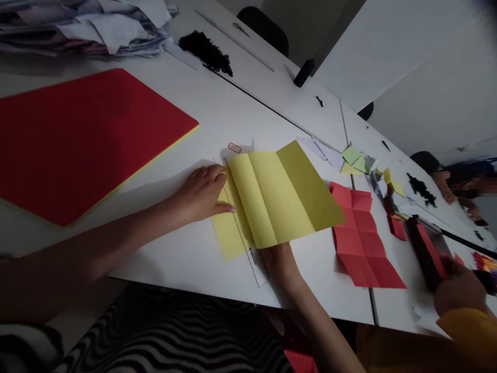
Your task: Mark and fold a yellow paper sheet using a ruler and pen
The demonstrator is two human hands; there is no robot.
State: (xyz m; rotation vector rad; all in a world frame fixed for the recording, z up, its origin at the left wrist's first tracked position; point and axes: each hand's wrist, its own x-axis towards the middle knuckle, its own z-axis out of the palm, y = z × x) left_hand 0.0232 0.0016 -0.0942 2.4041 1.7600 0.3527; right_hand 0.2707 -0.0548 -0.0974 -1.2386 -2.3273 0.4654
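A yellow sheet of paper (pixel 283 191) with several crease lines is bent up over a clear ruler (pixel 256 267) on the white table. One flat part of the yellow paper lies left of the ruler. My left hand (pixel 205 192) rests at the ruler's left edge on the yellow paper, thumb and fingers apart. Beneath the raised part of the sheet is my right hand (pixel 280 261); the paper hides its fingers, so I cannot tell their grip.
Left lies a stack of large red sheets (pixel 101 140) with yellow beneath. A creased red sheet (pixel 361 238) lies to the right. Farther off are black cords (pixel 205 51), scissors (pixel 241 29), and a pile of papers (pixel 97 26). A co-worker's hand (pixel 460 290) is at right.
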